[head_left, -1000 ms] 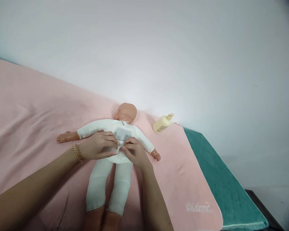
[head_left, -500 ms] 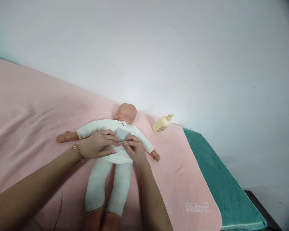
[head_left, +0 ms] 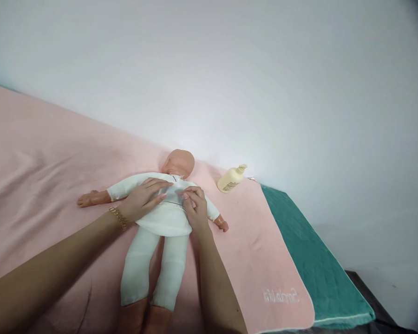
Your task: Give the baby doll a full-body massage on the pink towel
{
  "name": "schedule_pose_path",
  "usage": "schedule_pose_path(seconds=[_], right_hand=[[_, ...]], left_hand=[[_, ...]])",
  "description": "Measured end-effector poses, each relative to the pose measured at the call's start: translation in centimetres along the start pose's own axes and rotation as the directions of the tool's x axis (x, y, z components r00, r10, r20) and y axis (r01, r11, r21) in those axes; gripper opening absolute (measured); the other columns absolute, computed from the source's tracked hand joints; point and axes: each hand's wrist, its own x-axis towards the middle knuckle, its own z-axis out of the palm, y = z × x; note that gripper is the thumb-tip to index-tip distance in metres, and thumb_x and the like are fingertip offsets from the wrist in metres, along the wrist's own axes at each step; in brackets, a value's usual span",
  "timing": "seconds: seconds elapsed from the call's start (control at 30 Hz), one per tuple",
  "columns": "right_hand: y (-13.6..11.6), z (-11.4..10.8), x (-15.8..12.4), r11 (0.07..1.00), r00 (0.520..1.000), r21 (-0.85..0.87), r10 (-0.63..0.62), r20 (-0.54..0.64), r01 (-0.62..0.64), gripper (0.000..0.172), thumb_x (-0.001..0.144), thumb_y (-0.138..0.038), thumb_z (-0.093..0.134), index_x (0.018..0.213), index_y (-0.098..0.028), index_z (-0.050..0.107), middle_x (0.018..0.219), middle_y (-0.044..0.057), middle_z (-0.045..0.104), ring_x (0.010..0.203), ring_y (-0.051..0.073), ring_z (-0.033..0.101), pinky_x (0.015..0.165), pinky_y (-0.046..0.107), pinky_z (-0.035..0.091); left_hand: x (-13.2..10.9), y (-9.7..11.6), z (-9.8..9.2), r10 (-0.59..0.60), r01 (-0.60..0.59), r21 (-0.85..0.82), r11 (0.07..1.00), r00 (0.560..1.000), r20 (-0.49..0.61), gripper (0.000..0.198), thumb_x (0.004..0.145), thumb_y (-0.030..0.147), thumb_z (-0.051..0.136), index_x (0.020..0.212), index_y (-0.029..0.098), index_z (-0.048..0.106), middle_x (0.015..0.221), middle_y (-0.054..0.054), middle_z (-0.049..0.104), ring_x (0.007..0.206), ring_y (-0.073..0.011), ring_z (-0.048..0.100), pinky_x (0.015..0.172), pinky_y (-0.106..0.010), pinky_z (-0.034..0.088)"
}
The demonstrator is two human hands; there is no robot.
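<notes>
A doll (head_left: pixel 163 228) in a white top and white trousers lies stretched out on a pink blanket, its smooth head (head_left: pixel 179 163) toward the wall. My left hand (head_left: pixel 144 200) rests across the upper part of the doll's top, fingers spread and reaching to the right. Opposite it, my right hand (head_left: pixel 197 209) is at the other side of the top, with thumb and fingers curled together; whatever they pinch, if anything, is hidden. Between my hands a pale grey patch (head_left: pixel 174 196) shows on the top, partly covered by my fingers.
A pale yellow pump bottle (head_left: pixel 231 180) stands on the pink blanket (head_left: pixel 257 260), right of the doll's head. Green quilted cloth (head_left: pixel 320 264) shows beyond the blanket's right edge. A plain wall (head_left: pixel 209 83) rises behind.
My hands have moved apart and slightly up the doll's top from where their fingertips met. More of the top's lower part shows. The view has shifted slightly.
</notes>
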Motion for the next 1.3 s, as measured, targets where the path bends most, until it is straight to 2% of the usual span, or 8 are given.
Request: schedule_pose_path(seconds=[0.07, 0.17, 0.47, 0.73, 0.83, 1.0, 1.1, 1.3], right_hand=[[0.3, 0.3, 0.3, 0.999, 1.000, -0.046, -0.018, -0.006, 0.017, 0.023, 0.094, -0.025, 0.051, 0.102, -0.022, 0.072, 0.106, 0.009, 0.059, 0.107, 0.021, 0.055, 0.098, 0.039, 0.044], [0.5, 0.5, 0.6, 0.995, 0.998, -0.097, -0.016, 0.065, 0.023, 0.024, 0.096, -0.026, 0.049, 0.109, -0.021, 0.068, 0.110, 0.009, 0.062, 0.110, 0.021, 0.054, 0.100, 0.039, 0.042], [0.6, 1.1, 1.3, 0.971, 0.977, -0.239, 0.075, 0.200, -0.025, 0.030, 0.099, -0.020, 0.039, 0.100, -0.016, 0.069, 0.101, 0.009, 0.066, 0.101, 0.022, 0.057, 0.095, 0.039, 0.042], [0.6, 1.2, 0.8, 0.983, 0.995, -0.179, -0.013, 0.103, 0.031, 0.025, 0.095, -0.021, 0.047, 0.113, -0.018, 0.063, 0.115, 0.011, 0.061, 0.113, 0.022, 0.052, 0.102, 0.038, 0.041], [0.8, 1.3, 0.9, 0.984, 0.993, -0.177, -0.011, 0.117, 0.032, 0.025, 0.094, -0.022, 0.049, 0.115, -0.018, 0.063, 0.117, 0.010, 0.062, 0.115, 0.022, 0.052, 0.104, 0.038, 0.040], [1.1, 1.6, 1.3, 0.979, 0.982, -0.203, 0.054, 0.178, -0.017, 0.021, 0.094, -0.022, 0.050, 0.104, -0.018, 0.068, 0.108, 0.009, 0.068, 0.107, 0.022, 0.057, 0.099, 0.038, 0.043], [1.1, 1.6, 1.3, 0.980, 0.984, -0.200, 0.045, 0.174, -0.010, 0.021, 0.094, -0.022, 0.050, 0.104, -0.017, 0.068, 0.108, 0.009, 0.068, 0.107, 0.023, 0.058, 0.099, 0.039, 0.043], [1.1, 1.6, 0.8, 0.989, 0.992, -0.143, -0.023, 0.124, 0.041, 0.028, 0.095, -0.025, 0.047, 0.119, -0.018, 0.061, 0.126, 0.010, 0.061, 0.121, 0.021, 0.051, 0.109, 0.038, 0.037]], left_hand=[[0.5, -0.3, 0.2, -0.024, 0.024, 0.035, 0.999, 1.000, -0.001, 0.043, 0.098, 0.044, 0.038, 0.126, 0.019, 0.058, 0.126, -0.009, 0.062, 0.118, -0.0259, 0.051, 0.103, -0.044, 0.038], [0.9, -0.7, 0.4, -0.005, 0.001, 0.064, 0.998, 0.998, 0.056, 0.044, 0.098, 0.047, 0.037, 0.121, 0.018, 0.061, 0.123, -0.009, 0.064, 0.117, -0.0258, 0.052, 0.103, -0.043, 0.038], [0.6, -1.3, 1.0, -0.026, 0.005, 0.142, 0.990, 0.989, 0.144, 0.046, 0.097, 0.049, 0.039, 0.121, 0.017, 0.062, 0.122, -0.008, 0.065, 0.118, -0.0250, 0.051, 0.103, -0.042, 0.037], [0.4, -1.2, 1.0, 0.008, -0.028, 0.203, 0.979, 0.995, 0.099, 0.055, 0.097, 0.052, 0.036, 0.133, 0.012, 0.051, 0.134, -0.014, 0.055, 0.126, -0.0270, 0.045, 0.108, -0.043, 0.033], [0.4, -1.4, 1.1, -0.024, -0.002, 0.209, 0.978, 0.992, 0.124, 0.057, 0.097, 0.054, 0.035, 0.132, 0.012, 0.051, 0.134, -0.014, 0.056, 0.126, -0.0274, 0.045, 0.107, -0.043, 0.033], [0.6, -1.4, 0.9, -0.071, 0.034, 0.204, 0.978, 0.981, 0.178, 0.057, 0.096, 0.056, 0.034, 0.127, 0.012, 0.054, 0.129, -0.013, 0.059, 0.123, -0.0283, 0.048, 0.105, -0.044, 0.035], [0.7, -1.3, 0.9, -0.074, 0.038, 0.196, 0.980, 0.980, 0.184, 0.056, 0.095, 0.056, 0.035, 0.126, 0.013, 0.055, 0.129, -0.013, 0.060, 0.122, -0.0280, 0.049, 0.104, -0.044, 0.036], [0.2, -1.3, 1.4, -0.101, 0.073, 0.285, 0.956, 0.991, 0.085, 0.063, 0.095, 0.058, 0.033, 0.138, 0.014, 0.047, 0.143, -0.014, 0.050, 0.135, -0.0308, 0.037, 0.108, -0.047, 0.030]])
